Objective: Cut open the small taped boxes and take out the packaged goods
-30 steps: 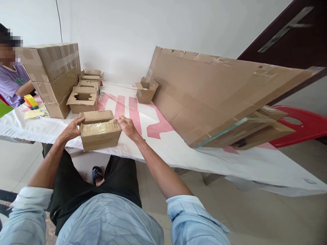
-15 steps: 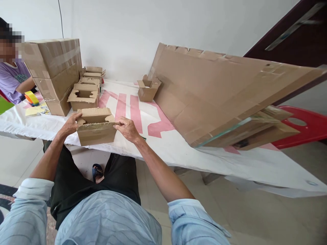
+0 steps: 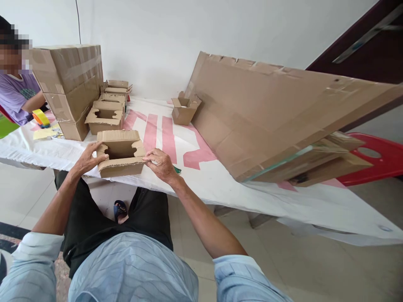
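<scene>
A small open cardboard box stands at the table's front edge, its near flap folded down toward the opening and its inside dark. My left hand grips the box's left side, thumb over the top edge. At the right end of the near flap, the fingers of my right hand pinch the cardboard edge. Just beyond it sits another open box with notched flaps, and more open boxes line up behind that one.
Stacked taped cartons rise at the left, beside a yellow tape roll and a seated person. A large cardboard sheet leans at the right, near a small box and a red stool. White cloth covers the table.
The near flap has tipped inward, showing more of the box's opening. My left thumb has come over the top edge, and my right hand stays at the flap's right end.
</scene>
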`<state>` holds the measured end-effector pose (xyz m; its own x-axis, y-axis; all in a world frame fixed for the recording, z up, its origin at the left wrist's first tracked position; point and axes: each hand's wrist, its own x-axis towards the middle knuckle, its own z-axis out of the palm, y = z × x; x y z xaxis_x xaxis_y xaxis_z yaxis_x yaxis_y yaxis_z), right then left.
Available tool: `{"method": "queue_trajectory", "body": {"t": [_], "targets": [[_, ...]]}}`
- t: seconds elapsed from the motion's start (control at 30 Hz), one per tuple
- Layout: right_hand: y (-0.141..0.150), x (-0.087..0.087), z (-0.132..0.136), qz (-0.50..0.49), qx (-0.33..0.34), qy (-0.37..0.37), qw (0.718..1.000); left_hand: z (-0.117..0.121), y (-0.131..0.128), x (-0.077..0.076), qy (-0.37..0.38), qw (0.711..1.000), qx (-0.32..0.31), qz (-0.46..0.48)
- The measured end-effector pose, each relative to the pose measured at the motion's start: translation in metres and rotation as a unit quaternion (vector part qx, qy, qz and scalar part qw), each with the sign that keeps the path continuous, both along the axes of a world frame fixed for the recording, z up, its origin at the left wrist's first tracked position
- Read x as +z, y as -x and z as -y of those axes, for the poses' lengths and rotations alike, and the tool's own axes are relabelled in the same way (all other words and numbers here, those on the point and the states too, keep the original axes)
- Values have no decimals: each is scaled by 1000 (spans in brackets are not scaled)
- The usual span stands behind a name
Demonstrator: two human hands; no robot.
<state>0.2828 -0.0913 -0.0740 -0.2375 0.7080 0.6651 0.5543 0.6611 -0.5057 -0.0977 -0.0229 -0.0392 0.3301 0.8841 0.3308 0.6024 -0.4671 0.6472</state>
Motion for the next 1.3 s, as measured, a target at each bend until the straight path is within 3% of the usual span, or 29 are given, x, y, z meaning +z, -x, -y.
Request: {"method": "queue_trajectory", "body": {"t": [0.43,0.57,0.7,0.87,1.0,1.13,1.3], "targets": [[3,9,16,152,-35,18,988,13,7,-4,-11,999,-41,-12],[10,16,8,158,-57,23,985,14,7,-1,-47,997,-37,-47],[20,26,-5,180,-45,21,982,15,5,10,-95,988,-41,-119],[36,46,-28,251,24,36,967,9,-4,32,-77,958,-116,-250],[53,59,-45,327,58,63,941,6,-14,42,-68,936,-168,-301],[63,62,-55,382,62,76,919,5,-19,42,-66,932,-172,-313],[57,65,-59,375,40,68,924,3,-20,35,-86,944,-161,-274]]}}
